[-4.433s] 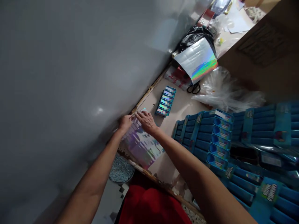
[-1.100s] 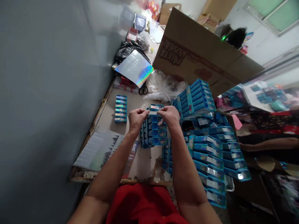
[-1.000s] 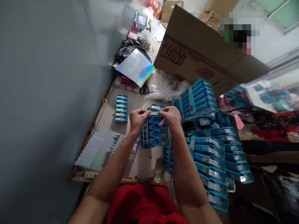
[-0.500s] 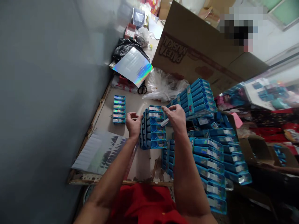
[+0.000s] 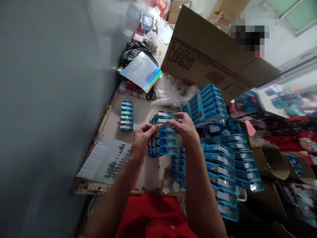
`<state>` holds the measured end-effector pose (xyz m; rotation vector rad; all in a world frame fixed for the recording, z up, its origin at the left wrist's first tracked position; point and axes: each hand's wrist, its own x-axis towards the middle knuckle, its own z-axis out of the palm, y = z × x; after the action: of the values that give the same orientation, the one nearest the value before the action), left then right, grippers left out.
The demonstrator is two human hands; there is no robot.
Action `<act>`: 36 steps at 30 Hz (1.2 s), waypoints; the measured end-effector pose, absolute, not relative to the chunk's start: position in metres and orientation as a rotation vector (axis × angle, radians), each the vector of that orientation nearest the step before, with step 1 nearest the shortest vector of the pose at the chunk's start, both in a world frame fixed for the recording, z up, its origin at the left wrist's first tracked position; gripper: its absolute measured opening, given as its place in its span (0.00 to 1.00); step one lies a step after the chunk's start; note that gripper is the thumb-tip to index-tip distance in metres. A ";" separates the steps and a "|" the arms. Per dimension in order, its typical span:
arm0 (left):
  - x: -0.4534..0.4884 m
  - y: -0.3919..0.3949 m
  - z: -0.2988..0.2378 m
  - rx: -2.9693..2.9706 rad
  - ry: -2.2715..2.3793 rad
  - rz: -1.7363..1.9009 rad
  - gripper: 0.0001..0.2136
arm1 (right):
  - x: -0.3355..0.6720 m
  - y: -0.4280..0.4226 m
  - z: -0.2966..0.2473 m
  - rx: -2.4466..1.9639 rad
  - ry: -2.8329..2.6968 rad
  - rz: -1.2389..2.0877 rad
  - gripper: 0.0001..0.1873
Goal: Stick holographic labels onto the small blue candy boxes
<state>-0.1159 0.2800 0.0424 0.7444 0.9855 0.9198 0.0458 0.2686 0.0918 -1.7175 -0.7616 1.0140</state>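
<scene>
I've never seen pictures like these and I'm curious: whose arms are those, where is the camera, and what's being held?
There's no robot here, just a person's bare left hand and right hand. Every picture comes from one camera worn on that person's head, looking forward and down, so you see roughly what they see. The fingertips of both hands pinch a small pale strip in front of a pack of blue boxes on the table. Also there are a smaller blue pack, black-handled scissors and a shiny rainbow-edged sheet. More blue packs are stacked to the right.
</scene>
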 end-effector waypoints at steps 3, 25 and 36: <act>-0.127 0.292 0.041 1.044 1.052 0.872 0.17 | 0.048 0.254 0.086 -1.716 -0.751 1.001 0.33; -0.111 0.325 -0.004 1.229 1.167 0.691 0.14 | 0.045 0.265 0.054 -2.326 -1.063 0.442 0.14; -0.107 0.325 -0.034 0.807 0.989 0.516 0.24 | 0.074 0.262 0.045 -2.295 -1.022 0.646 0.26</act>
<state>-0.1072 0.3252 -0.0339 0.8071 0.9892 0.5164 0.0736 0.2619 0.0451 -2.2951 -1.0220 0.6458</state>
